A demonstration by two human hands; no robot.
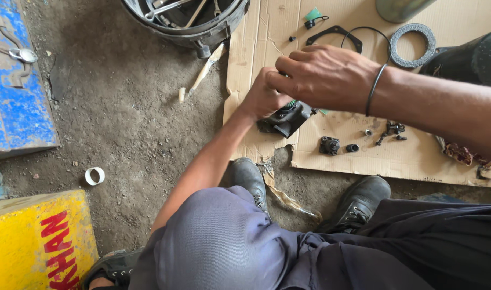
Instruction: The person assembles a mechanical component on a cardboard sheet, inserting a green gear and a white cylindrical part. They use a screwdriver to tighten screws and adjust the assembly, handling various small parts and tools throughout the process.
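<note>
1. Head view, frame centre: left hand (262,99) closed on black machine part (287,119), which rests on cardboard sheet (417,156).
2. Right hand (326,75) directly over it, fingers curled down at part's top w/ left hand; what they pinch can't tell.
3. Centre-right: small black fitting (329,145) near part; grey ring gasket (413,45) upper right.
4. Black bucket (186,19) w/ tools at top centre.

A small part (329,145) lies on the cardboard (417,161), right of the housing (288,121).
</note>
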